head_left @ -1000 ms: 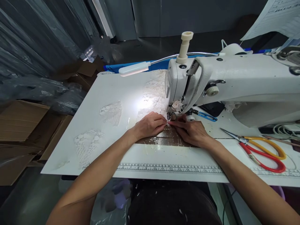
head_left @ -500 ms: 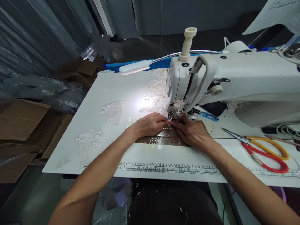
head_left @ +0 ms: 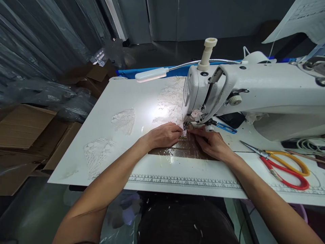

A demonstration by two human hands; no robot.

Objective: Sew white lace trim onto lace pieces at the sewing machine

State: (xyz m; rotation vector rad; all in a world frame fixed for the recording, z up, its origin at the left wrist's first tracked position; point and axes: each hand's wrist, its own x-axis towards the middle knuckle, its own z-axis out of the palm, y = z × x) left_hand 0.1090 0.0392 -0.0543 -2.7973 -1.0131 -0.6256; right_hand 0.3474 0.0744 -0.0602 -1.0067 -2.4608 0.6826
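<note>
A sewing machine (head_left: 199,91) stands over the table with its presser foot (head_left: 186,125) down near a small bit of white lace (head_left: 185,133). To the left of the foot, my left hand (head_left: 166,135) has its fingers curled and pressed together on the lace's edge. My right hand (head_left: 210,142) is closed on the other side, thumb and forefinger pinched at the lace's right edge; their exact hold is hard to see. Beneath both hands is a shiny brown plate (head_left: 185,149) sprinkled with lint. A longer stretch of lace (head_left: 169,98) lies behind the foot.
Two loose lace pieces (head_left: 124,120) (head_left: 98,152) lie on the left of the white table (head_left: 76,159). Scissors (head_left: 279,162) and blue thread snips (head_left: 224,127) rest at right. A lamp (head_left: 152,74) lights the work. Cardboard boxes (head_left: 27,125) stand left; a printed ruler (head_left: 182,181) runs along the front.
My right fingertips have drawn slightly right, away from my left ones, so more lace shows between the hands. My left hand has barely moved. The whole view has shifted a little.
</note>
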